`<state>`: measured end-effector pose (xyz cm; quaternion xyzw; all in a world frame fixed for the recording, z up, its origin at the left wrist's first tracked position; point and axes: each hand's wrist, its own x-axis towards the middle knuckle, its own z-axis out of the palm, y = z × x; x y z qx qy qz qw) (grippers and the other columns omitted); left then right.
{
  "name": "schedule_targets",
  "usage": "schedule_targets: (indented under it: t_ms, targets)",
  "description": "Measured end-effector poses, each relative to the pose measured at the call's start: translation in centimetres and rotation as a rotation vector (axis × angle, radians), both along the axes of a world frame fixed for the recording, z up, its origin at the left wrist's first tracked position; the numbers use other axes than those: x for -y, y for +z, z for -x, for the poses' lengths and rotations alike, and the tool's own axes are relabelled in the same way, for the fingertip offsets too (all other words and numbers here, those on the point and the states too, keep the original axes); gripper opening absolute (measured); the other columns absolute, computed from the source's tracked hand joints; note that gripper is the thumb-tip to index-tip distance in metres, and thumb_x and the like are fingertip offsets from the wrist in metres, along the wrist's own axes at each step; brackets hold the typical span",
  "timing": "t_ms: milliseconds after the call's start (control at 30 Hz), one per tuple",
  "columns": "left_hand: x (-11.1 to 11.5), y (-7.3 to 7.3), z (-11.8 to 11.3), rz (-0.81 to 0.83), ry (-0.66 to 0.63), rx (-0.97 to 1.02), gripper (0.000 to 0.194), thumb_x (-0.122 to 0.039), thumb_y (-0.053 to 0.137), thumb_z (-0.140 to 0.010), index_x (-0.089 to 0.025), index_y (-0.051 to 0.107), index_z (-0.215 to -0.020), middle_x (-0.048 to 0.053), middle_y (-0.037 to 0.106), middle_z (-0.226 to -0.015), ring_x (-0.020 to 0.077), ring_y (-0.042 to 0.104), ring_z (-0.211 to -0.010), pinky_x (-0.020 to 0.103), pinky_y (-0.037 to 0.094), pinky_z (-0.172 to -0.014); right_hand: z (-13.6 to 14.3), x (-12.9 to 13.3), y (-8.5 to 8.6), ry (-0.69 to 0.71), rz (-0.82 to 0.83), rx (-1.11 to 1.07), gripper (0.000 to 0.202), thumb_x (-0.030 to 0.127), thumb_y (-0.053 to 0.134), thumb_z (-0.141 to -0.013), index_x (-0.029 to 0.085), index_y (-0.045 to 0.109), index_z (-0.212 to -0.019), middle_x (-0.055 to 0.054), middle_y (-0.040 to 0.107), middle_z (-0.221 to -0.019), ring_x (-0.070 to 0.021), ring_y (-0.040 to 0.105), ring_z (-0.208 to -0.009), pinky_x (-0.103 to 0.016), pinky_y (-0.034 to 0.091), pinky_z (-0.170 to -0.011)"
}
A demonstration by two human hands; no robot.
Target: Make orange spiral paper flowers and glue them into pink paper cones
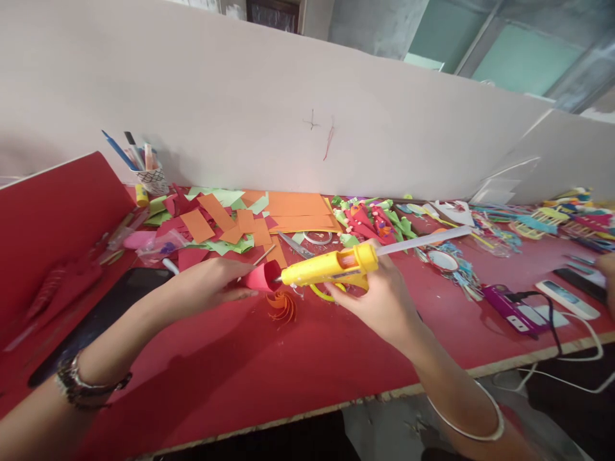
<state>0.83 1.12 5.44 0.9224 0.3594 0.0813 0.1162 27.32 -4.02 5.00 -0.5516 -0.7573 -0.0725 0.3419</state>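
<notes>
My left hand point(211, 285) is closed on a rolled piece of red paper point(263, 275), whose open end faces right. In my right hand point(384, 294) is a yellow glue gun point(327, 267), with a long pale glue stick point(425, 239) standing out of its back. The gun's metal nozzle is at the mouth of the red paper roll; whether it touches the inside I cannot tell. Just below the nozzle lies a curled, fringed orange paper piece point(282, 306) on the red tabletop point(269, 365). Scissors point(294, 246) with yellow handles lie behind the glue gun, partly hidden.
Orange paper sheets point(300, 211) and cut scraps lie at the back. Beyond them is a pile of red and green paper pieces point(369, 221). A black phone point(110, 314) is at left, a pen cup point(152, 179) behind it. A purple power strip point(514, 310) with cables sits right, near another person's hand point(606, 275).
</notes>
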Motion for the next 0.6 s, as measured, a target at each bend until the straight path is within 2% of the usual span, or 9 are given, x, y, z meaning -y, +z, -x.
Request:
schedule_targets:
  t_ms: [167, 400, 600]
  targets:
    - [-0.06, 0.28, 0.13, -0.010, -0.041, -0.004, 0.027, -0.036, 0.043, -0.086, -0.018, 0.046, -0.066, -0.004, 0.047, -0.056, 0.0065, 0.038, -0.046, 0.018, 0.031, -0.041, 0.11, -0.09, -0.10, 0.039, 0.078, 0.002, 0.033, 0.030, 0.054, -0.070, 0.017, 0.056, -0.100, -0.008, 0.056, -0.092, -0.0179, 0.058, -0.070, -0.029, 0.049, -0.055]
    - [0.05, 0.99, 0.33, 0.095, -0.063, -0.050, 0.028, -0.037, 0.040, -0.087, -0.017, 0.048, -0.069, -0.004, 0.047, -0.058, 0.0071, 0.039, -0.049, 0.018, 0.031, -0.043, -0.26, -0.15, 0.07, 0.021, 0.047, 0.088, 0.036, 0.025, 0.048, -0.070, 0.017, 0.055, -0.105, -0.008, 0.058, -0.093, -0.0179, 0.058, -0.067, -0.028, 0.047, -0.051]
    - [0.01, 0.86, 0.63, 0.159, -0.096, -0.062, 0.030, -0.040, 0.040, -0.087, -0.017, 0.051, -0.072, -0.002, 0.053, -0.063, 0.0086, 0.043, -0.053, 0.020, 0.033, -0.046, -0.53, -0.04, 0.21, 0.012, 0.068, 0.132, 0.036, 0.024, 0.044, -0.072, 0.015, 0.053, -0.105, -0.010, 0.056, -0.098, -0.0185, 0.058, -0.066, -0.029, 0.047, -0.051]
